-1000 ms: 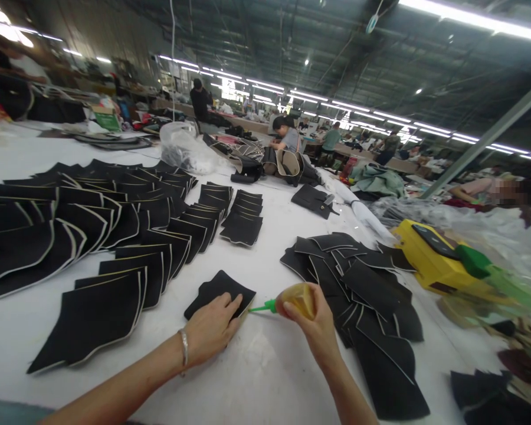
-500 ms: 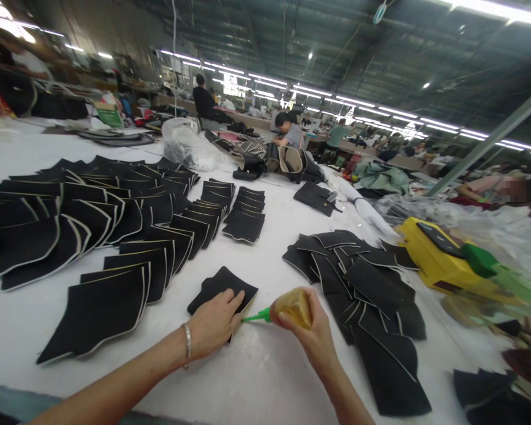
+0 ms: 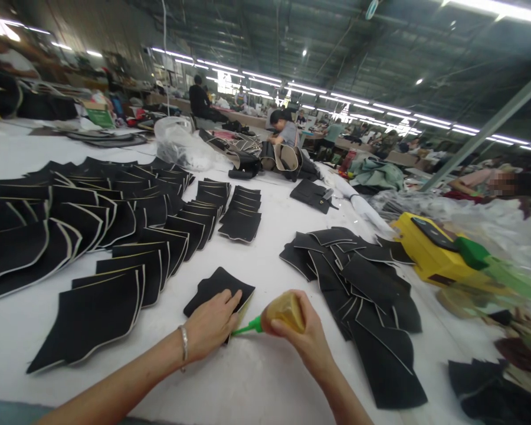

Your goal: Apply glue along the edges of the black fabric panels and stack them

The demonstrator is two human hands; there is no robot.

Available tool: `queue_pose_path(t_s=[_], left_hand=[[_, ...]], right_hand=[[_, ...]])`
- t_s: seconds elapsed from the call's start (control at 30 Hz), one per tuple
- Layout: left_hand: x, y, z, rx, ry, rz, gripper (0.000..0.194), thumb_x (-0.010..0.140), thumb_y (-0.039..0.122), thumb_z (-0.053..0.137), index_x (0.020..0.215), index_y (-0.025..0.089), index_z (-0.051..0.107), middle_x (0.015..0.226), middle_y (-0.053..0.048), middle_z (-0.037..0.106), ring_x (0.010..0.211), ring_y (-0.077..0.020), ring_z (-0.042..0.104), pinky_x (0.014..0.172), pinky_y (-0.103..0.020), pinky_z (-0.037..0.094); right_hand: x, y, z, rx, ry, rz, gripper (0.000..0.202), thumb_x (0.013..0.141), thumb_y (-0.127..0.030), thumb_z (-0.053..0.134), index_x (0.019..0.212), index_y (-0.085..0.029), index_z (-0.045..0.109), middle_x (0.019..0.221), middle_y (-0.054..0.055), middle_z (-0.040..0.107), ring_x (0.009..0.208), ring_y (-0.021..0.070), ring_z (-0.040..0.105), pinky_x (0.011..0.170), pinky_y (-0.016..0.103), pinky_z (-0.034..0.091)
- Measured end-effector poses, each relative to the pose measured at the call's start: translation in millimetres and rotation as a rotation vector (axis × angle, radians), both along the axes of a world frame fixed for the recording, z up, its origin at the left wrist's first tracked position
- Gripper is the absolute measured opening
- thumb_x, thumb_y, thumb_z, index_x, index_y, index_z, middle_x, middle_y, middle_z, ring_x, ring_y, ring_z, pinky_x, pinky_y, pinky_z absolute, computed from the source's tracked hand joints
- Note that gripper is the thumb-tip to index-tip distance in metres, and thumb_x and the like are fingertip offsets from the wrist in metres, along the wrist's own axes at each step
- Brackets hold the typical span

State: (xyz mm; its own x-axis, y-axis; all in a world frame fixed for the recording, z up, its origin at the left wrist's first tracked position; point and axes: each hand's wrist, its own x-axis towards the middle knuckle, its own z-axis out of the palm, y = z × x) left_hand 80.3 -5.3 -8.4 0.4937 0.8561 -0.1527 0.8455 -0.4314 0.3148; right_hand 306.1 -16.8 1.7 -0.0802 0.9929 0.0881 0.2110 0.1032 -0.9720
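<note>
My left hand (image 3: 213,326) lies on a black leather-like piece (image 3: 219,282), fingers stretched out and pressing it to the table; the thumb side is partly hidden. Along the piece's right side a pale, yellowish edge shows. My right hand (image 3: 307,330) is wrapped round a squeeze bottle (image 3: 285,311) of amber liquid, tipped sideways. Its thin green nozzle (image 3: 250,326) points left, with the tip at the piece's lower right edge, close to my left fingers. Whether liquid is coming out, I cannot tell.
Overlapping rows of black pieces (image 3: 104,313) fan out on the left of the white table (image 3: 265,248). A loose pile of them (image 3: 376,283) lies to the right. Beyond it are a yellow box-like object (image 3: 427,251) and clear plastic. Several people work farther back.
The bottle's nozzle tip has shifted slightly down and left along the piece's edge. My left hand keeps its place on the piece. The whole view has moved a little.
</note>
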Motion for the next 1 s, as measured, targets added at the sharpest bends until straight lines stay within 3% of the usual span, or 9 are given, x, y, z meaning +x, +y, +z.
queue_pose_path(t_s=[0.07,0.13,0.27,0.4,0.6,0.77,0.87,0.93,1.0], left_hand=[[0,0,1.8,0.002,0.040,-0.059,0.040,0.090,0.013,0.029,0.107,0.013,0.065,0.137,-0.015,0.049,0.113,-0.0282,0.048,0.096,-0.043,0.043],[-1,1,3.4,0.000,0.038,-0.090,0.040,0.090,0.013,0.029,0.099,0.014,0.067,0.138,-0.014,0.048,0.112,-0.0280,0.049,0.096,-0.044,0.043],[-1,3,5.5,-0.027,0.023,-0.086,0.040,0.090,0.013,0.028,0.101,0.014,0.067,0.136,-0.014,0.049,0.110,-0.0259,0.050,0.095,-0.041,0.044],[0,3,6.5,-0.055,0.001,-0.007,0.043,0.090,0.015,0.028,0.116,0.013,0.062,0.127,-0.013,0.054,0.109,-0.0238,0.051,0.095,-0.038,0.044],[-2,5,4.9,-0.061,0.120,-0.105,0.044,0.092,0.011,0.025,0.101,0.011,0.068,0.142,-0.014,0.044,0.117,-0.0264,0.049,0.095,-0.037,0.044],[-2,5,6.3,-0.096,0.087,-0.063,0.045,0.092,0.014,0.024,0.117,0.011,0.061,0.135,-0.014,0.047,0.116,-0.0238,0.050,0.094,-0.033,0.043],[-1,4,6.9,-0.144,0.006,0.070,0.051,0.094,0.019,0.022,0.140,0.008,0.041,0.122,-0.014,0.053,0.100,-0.0196,0.059,0.090,-0.030,0.045],[-1,4,5.3,-0.158,-0.033,0.100,0.054,0.094,0.020,0.022,0.145,0.008,0.033,0.115,-0.013,0.055,0.091,-0.0179,0.060,0.086,-0.029,0.045],[-1,4,2.7,-0.156,-0.053,0.079,0.054,0.093,0.019,0.023,0.144,0.009,0.035,0.114,-0.012,0.056,0.091,-0.0182,0.059,0.087,-0.030,0.045]], right_hand=[[0,0,-0.1,-0.009,0.029,0.024,0.049,0.069,-0.047,0.078,0.103,-0.021,0.055,0.084,0.000,0.060,0.076,0.0212,0.058,0.068,0.032,0.047],[2,4,-0.6,0.016,0.026,-0.052,0.049,0.070,-0.047,0.077,0.105,-0.021,0.054,0.086,0.001,0.061,0.078,0.0222,0.059,0.070,0.033,0.048],[5,11,-3.4,0.062,-0.037,-0.175,0.053,0.068,-0.048,0.078,0.107,-0.022,0.053,0.088,0.001,0.062,0.080,0.0238,0.059,0.069,0.033,0.047],[1,2,-2.9,0.013,-0.020,-0.075,0.050,0.069,-0.047,0.078,0.104,-0.023,0.053,0.085,0.000,0.061,0.077,0.0216,0.058,0.068,0.031,0.047],[-5,-12,1.0,-0.052,0.079,-0.025,0.043,0.070,-0.046,0.077,0.099,-0.021,0.055,0.081,-0.001,0.060,0.074,0.0204,0.056,0.069,0.030,0.046],[-4,-16,-3.7,-0.043,0.063,-0.057,0.046,0.071,-0.046,0.077,0.102,-0.023,0.054,0.083,-0.001,0.060,0.076,0.0205,0.056,0.069,0.030,0.046],[-3,-17,-6.0,-0.039,0.089,-0.026,0.046,0.071,-0.046,0.077,0.103,-0.023,0.054,0.085,-0.001,0.060,0.077,0.0206,0.057,0.069,0.030,0.046],[-2,-17,-6.2,-0.032,0.075,-0.035,0.046,0.072,-0.046,0.077,0.104,-0.022,0.054,0.085,-0.001,0.060,0.077,0.0205,0.057,0.069,0.030,0.046],[-1,-15,-5.6,-0.023,0.039,-0.052,0.047,0.071,-0.045,0.078,0.104,-0.023,0.053,0.086,-0.001,0.060,0.078,0.0205,0.057,0.069,0.030,0.046]])
